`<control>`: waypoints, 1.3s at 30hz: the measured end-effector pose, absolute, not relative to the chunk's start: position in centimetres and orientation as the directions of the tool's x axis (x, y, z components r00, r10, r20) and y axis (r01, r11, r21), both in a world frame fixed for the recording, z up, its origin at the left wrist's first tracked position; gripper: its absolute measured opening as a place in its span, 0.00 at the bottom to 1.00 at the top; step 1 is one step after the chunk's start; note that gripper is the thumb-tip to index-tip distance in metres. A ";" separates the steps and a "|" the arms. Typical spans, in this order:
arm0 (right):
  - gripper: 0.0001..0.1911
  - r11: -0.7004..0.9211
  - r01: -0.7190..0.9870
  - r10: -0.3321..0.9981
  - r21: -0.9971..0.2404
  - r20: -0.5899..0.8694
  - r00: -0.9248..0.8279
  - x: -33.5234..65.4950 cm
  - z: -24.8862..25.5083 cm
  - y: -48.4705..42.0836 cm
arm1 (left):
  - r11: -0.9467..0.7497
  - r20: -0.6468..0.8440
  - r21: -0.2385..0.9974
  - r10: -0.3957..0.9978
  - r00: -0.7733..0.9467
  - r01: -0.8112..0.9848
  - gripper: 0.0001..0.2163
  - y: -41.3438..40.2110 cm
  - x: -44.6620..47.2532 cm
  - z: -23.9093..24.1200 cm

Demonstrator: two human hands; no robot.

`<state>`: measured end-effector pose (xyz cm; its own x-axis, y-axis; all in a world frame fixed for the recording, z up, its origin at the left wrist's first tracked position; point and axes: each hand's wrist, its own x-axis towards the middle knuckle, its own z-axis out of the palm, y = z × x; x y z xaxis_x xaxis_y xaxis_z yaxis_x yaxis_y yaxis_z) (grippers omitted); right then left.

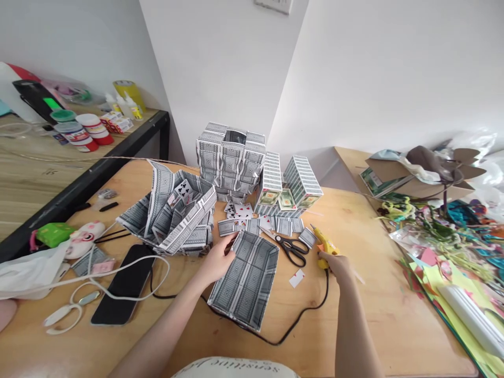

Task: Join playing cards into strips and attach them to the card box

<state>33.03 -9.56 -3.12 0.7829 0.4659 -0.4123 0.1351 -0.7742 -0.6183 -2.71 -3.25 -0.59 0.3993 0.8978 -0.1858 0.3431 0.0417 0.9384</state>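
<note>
My left hand (218, 259) grips the near-left edge of a flat tray-like panel made of glued playing cards (247, 278), lying on the wooden table (378, 294). My right hand (337, 265) is closed round the handle of a yellow glue gun (325, 243), whose black cord (303, 315) runs back across the table. Black-handled scissors (292, 247) lie between the two hands. Behind them stand more playing-card constructions: an open, slanted-walled box (173, 218), a tall block (230, 160) and two ridged pieces (289, 186). Loose cards (238, 211) lie at their feet.
A black phone (123, 283) with a white cable lies at the left, by a pink toy (84, 236) and a green object (53, 233). A side table (47, 173) at the left carries jars and bottles. Coloured paper, pipe cleaners and cardboard crowd the right side (444, 236).
</note>
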 end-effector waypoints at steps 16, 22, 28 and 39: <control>0.16 -0.245 0.174 0.967 -0.954 -0.228 0.110 19.3 4.0 -8.1 | 0.072 -0.160 0.967 0.917 0.366 0.243 0.25 -3.3 -2.4 -0.9; 0.15 -0.111 0.483 0.994 -0.868 -0.095 0.058 17.7 3.7 -6.7 | 0.056 -0.148 0.962 0.929 0.340 0.266 0.23 -3.4 -2.2 -1.4; 0.12 0.040 0.720 0.999 -0.693 0.041 -0.016 17.6 4.4 -6.3 | 0.076 -0.154 0.969 0.928 0.339 0.233 0.23 -3.4 -2.2 -1.3; 0.11 0.310 0.882 0.943 -0.354 0.235 -0.237 16.7 3.1 -6.4 | 0.093 -0.176 0.965 0.923 0.343 0.245 0.23 -3.5 -2.3 -1.1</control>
<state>16.70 -6.41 3.12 -0.2370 0.9426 0.2354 0.8824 0.3102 -0.3538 -2.34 -3.46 -1.13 0.3432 0.9226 -0.1761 0.2452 0.0930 0.9650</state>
